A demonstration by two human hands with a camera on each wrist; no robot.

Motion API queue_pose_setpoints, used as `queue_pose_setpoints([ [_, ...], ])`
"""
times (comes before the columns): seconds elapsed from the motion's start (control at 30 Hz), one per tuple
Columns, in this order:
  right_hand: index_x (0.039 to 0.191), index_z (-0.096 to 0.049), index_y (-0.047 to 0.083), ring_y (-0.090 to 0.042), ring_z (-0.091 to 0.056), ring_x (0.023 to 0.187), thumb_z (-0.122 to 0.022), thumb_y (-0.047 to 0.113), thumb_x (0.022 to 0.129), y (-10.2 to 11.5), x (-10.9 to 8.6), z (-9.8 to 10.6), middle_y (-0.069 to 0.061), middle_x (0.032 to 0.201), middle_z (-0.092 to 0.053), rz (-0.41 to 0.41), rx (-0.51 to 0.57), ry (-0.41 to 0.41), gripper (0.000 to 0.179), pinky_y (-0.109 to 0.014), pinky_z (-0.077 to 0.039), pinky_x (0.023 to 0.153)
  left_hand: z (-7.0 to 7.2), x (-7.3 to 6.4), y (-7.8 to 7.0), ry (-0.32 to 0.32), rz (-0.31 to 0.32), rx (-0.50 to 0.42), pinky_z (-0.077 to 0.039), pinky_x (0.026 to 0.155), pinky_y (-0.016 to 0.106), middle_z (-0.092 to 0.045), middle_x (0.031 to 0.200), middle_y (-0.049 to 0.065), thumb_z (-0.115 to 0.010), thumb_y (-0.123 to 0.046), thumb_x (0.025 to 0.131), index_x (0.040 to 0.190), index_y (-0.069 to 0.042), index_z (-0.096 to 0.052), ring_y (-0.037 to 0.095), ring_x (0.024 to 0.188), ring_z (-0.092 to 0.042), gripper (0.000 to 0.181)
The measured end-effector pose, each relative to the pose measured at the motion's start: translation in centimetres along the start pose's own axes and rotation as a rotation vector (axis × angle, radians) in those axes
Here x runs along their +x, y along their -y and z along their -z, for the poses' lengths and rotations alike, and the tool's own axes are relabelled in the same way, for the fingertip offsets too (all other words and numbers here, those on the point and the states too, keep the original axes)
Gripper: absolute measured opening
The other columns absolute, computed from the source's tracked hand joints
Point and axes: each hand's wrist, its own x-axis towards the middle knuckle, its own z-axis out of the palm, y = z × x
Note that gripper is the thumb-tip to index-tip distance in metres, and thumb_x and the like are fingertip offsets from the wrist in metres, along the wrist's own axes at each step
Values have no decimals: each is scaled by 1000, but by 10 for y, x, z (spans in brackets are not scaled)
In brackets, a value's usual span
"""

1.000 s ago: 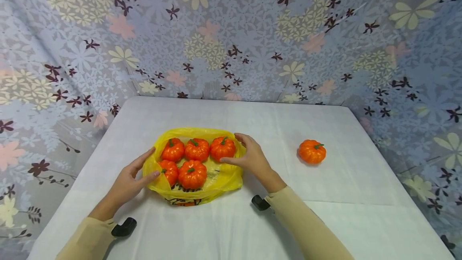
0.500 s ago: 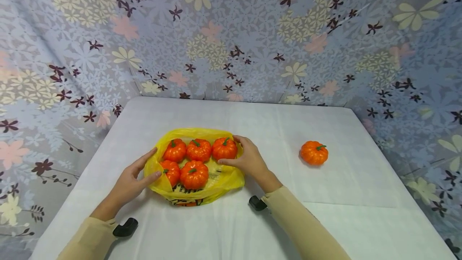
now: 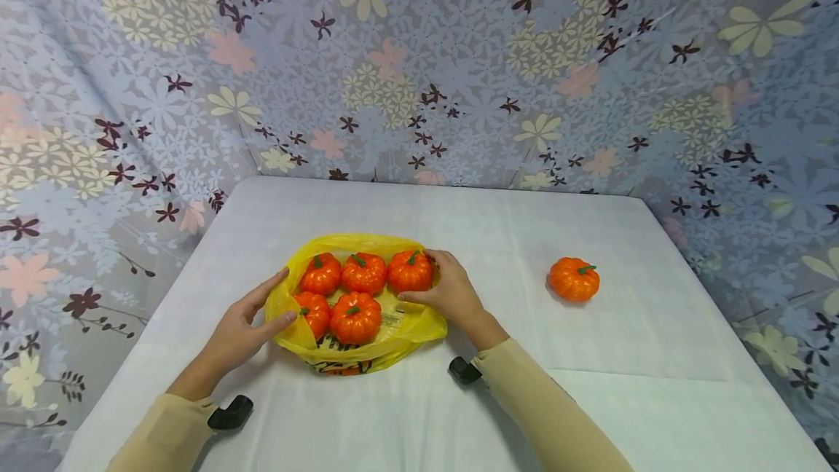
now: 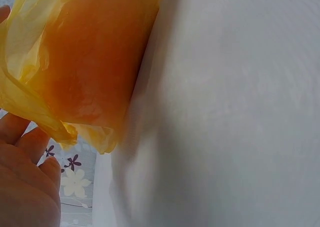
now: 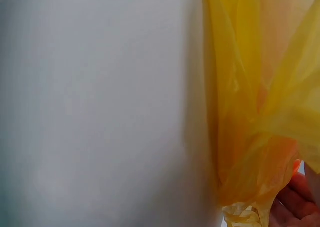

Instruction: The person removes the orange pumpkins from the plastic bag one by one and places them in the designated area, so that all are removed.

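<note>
A yellow plastic bag [image 3: 409, 337] lies open on the table, holding several small orange pumpkins [image 3: 355, 319] with green stems. My left hand [image 3: 239, 330] holds the bag's left rim, thumb on the near side and fingers farther back. At the opposite rim, my right hand [image 3: 455, 297] grips the bag between thumb and fingers. Its thumb lies just in front of the back-right pumpkin [image 3: 409, 272]. In the left wrist view, orange shows through the bag film [image 4: 90, 62] beside the fingers. The right wrist view has the fingers partly hidden behind the yellow film [image 5: 245, 152].
One more pumpkin [image 3: 573, 280] sits alone on the white-covered table [image 3: 590, 341], right of the bag. A floral cloth [image 3: 459, 64] hangs behind and along both sides. Black wrist devices [image 3: 231, 414] show at both sleeves.
The head view shifts slightly, so the whole scene slides right. My right hand has edged left and toward me at the bag's rim. The pumpkins keep their places in the bag.
</note>
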Motion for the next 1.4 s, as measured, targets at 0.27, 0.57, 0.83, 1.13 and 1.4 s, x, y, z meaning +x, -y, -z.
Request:
queue_pose_setpoints([
  [0.27,146,-48,1,-32,-44,136,-93,36,72,1,0,-1,-15,146,-48,-14,-8,-2,93,-47,-35,115,-1,-2,0,5,-9,-5,-19,110,74,-30,162,14,-69,-30,97,159,-15,-34,43,147,-23,73],
  [0.57,143,-52,-1,-33,-48,130,-93,34,73,2,2,-2,-16,141,-50,2,-32,-7,89,-46,-38,113,0,0,-2,2,-12,-2,-18,110,74,-31,162,14,-69,-31,96,158,-13,-34,43,148,-22,74],
  [0.83,139,-54,-1,-32,-49,129,-92,34,73,2,-1,-1,-16,139,-51,20,-18,-23,84,-46,-38,113,-1,0,0,0,-16,-6,-18,110,74,-31,161,13,-70,-31,96,158,-14,-34,43,148,-22,74],
  [1.13,140,-54,0,-31,-50,127,-91,37,73,5,-4,4,-14,138,-52,43,-16,-60,85,-45,-41,111,-2,1,2,0,-30,-26,-17,110,75,-31,161,12,-70,-27,96,158,-16,-35,43,148,-22,72],
  [1.4,138,-57,3,-31,-50,129,-93,36,72,16,-7,19,-12,137,-54,74,21,-132,82,-46,-41,110,-2,1,-2,1,-9,-10,-17,109,76,-31,162,12,-70,-29,96,159,-17,-35,43,148,-22,73],
])
